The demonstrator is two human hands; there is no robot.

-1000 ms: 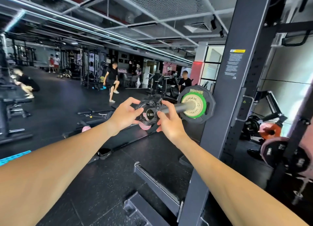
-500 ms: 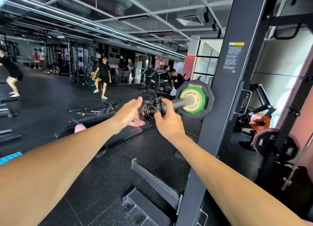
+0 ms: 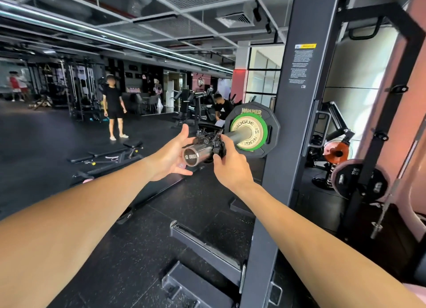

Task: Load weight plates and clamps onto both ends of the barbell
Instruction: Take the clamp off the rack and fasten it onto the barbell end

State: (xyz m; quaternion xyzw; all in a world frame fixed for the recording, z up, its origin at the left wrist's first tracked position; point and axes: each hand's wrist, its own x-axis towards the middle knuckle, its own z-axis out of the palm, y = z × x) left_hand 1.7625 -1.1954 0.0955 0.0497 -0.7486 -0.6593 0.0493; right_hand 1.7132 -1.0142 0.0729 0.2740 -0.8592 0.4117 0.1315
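Black lever-type barbell clamp point(image 3: 211, 144) sits on chrome barbell sleeve point(image 3: 232, 135), near sleeve's end cap, well short of green-rimmed steel plate point(image 3: 250, 132) and black rubber plate point(image 3: 268, 125) behind it. Right hand point(image 3: 230, 167) pinches clamp; its fingers point(image 3: 216, 156) mostly hide clamp's near side. Left hand point(image 3: 171, 156) cups behind sleeve end, fingers spread and relaxed; contact with clamp hard to make out. Dark steel rack upright point(image 3: 283, 146) hides rest of bar.

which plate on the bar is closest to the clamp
The small green-rimmed plate; it sits outermost on the bar, facing the clamp, while the bigger black plate sits behind it.
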